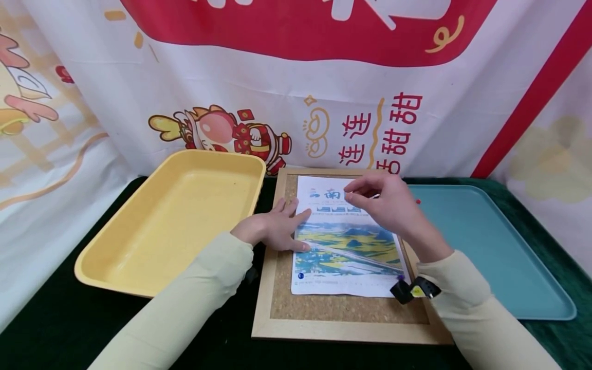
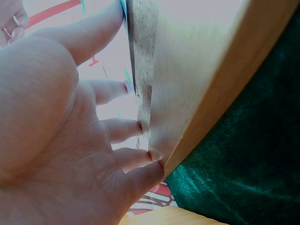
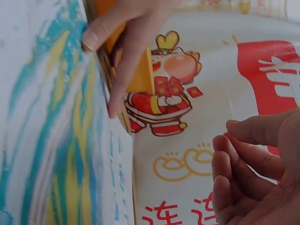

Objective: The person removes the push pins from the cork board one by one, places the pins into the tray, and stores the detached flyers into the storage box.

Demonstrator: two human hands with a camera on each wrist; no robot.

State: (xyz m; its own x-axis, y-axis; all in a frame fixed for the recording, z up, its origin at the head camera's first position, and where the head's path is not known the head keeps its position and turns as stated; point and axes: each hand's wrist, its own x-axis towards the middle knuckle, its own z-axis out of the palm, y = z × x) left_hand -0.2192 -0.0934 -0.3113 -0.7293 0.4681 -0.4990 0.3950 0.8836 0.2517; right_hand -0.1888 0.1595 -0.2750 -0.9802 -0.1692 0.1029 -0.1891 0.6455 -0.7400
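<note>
Left hand (image 1: pixel 277 230): fingers spread, touching one paper sheet (image 1: pixel 351 249)
Right hand (image 1: pixel 388 200): curled, I cannot tell if pinching something
Cork board (image 1: pixel 347 309): one, grainy, wood-framed
Trays (image 1: pixel 490 252): two, smooth, round-cornered

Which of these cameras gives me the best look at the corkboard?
The head view: nearly the whole outline of the corkboard shows, though a printed sheet covers its middle. The left wrist view shows only a slanted close-up of frame and cork; the right wrist view, just a narrow edge beyond the sheet.
</note>
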